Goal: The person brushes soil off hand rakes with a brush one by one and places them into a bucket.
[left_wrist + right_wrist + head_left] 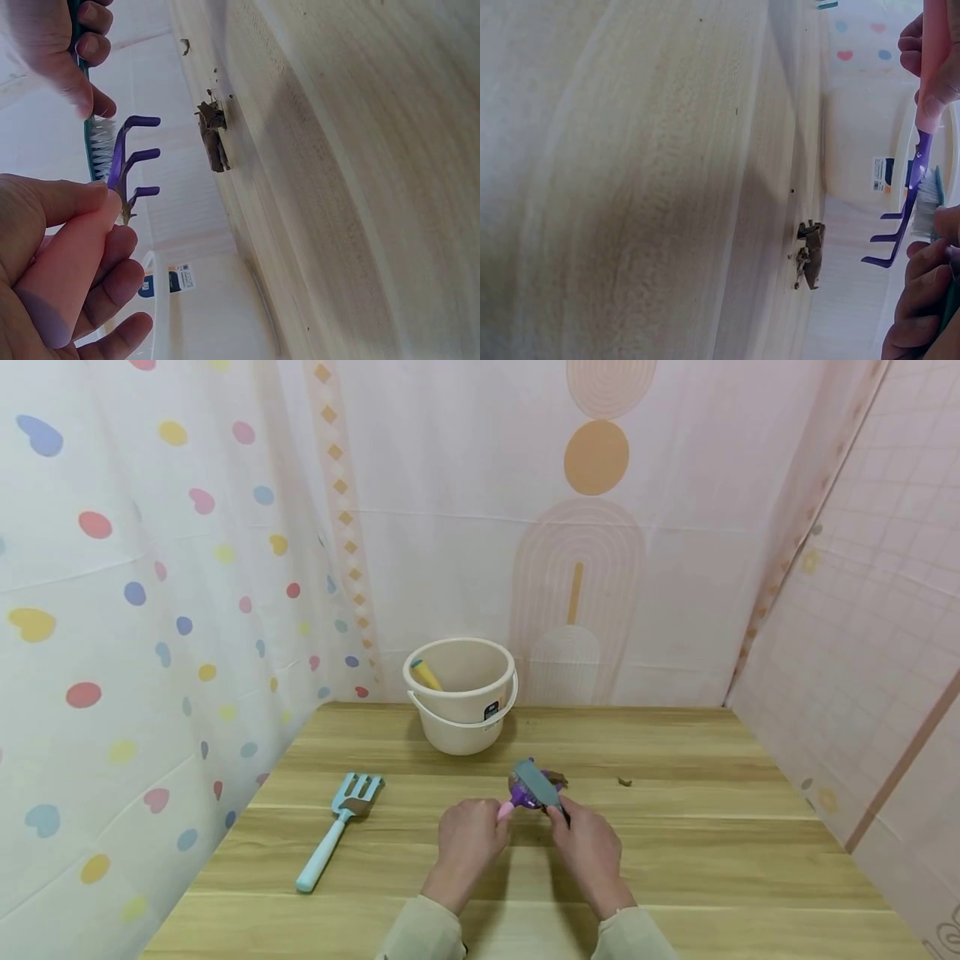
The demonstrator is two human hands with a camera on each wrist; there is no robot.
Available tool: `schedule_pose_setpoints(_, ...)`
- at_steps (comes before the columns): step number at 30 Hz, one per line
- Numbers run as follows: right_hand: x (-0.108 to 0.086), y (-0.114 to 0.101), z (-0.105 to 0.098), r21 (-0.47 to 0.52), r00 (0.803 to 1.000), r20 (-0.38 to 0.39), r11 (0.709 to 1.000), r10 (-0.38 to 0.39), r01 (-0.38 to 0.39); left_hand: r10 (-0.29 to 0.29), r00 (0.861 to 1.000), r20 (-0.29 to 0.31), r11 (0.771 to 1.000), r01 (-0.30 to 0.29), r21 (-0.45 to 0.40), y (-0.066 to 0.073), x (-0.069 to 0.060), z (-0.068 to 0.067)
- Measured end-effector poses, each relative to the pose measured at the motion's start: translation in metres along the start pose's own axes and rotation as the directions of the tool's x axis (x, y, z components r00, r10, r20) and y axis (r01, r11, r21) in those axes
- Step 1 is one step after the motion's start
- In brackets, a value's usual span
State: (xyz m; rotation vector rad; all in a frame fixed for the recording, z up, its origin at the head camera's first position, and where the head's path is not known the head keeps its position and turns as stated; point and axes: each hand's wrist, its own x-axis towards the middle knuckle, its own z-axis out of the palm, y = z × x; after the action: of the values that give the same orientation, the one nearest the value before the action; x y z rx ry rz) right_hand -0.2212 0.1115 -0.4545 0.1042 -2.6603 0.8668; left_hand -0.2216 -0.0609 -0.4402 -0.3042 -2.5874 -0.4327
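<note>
My left hand [471,839] grips the pink handle [69,262] of a small rake with bent purple tines [885,238]. In my right hand [588,852] is a grey-green brush [537,783], its white bristles [102,142] against the back of the rake's purple head [522,795]. Both tools are held above the wooden table. Brown dried scraps [213,135] lie on the table just beyond the tools, also seen in the right wrist view as a crumpled brown piece [811,255].
A light blue fork [322,852] with a brown scrap on its head lies at the left. Behind the hands stands a cream bucket [459,737] holding a yellow-handled thing [427,675]. A small brown bit [624,782] lies to the right on the table [720,860].
</note>
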Motion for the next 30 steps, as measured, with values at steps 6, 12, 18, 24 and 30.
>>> schedule_pose_setpoints(6, 0.003, 0.008, 0.000, -0.016, 0.999, -0.015, 0.999, 0.049, -0.049, 0.022, 0.999, -0.033, 1.000, -0.022, 0.000, -0.001, -0.001, 0.001)
schedule_pose_setpoints(12, 0.005, 0.017, -0.003, -0.007, 0.996, -0.023, 0.996, 0.089, -0.089, 0.038, 0.999, -0.023, 0.999, -0.038, 0.009, 0.000, -0.003, 0.000)
schedule_pose_setpoints(18, 0.006, 0.014, -0.004, -0.048, 0.995, -0.090, 0.998, 0.045, -0.050, 0.046, 0.999, -0.013, 0.999, -0.045, 0.023, 0.001, -0.004, 0.001)
schedule_pose_setpoints(24, 0.007, 0.000, -0.003, -0.091, 0.992, -0.061, 0.990, -0.111, 0.106, 0.052, 0.999, -0.002, 0.998, -0.052, 0.029, 0.004, -0.002, 0.000)
schedule_pose_setpoints(30, 0.007, -0.005, -0.002, -0.125, 0.998, -0.037, 0.991, -0.055, 0.050, 0.077, 0.997, 0.008, 0.994, -0.077, 0.075, 0.005, -0.003, 0.002)
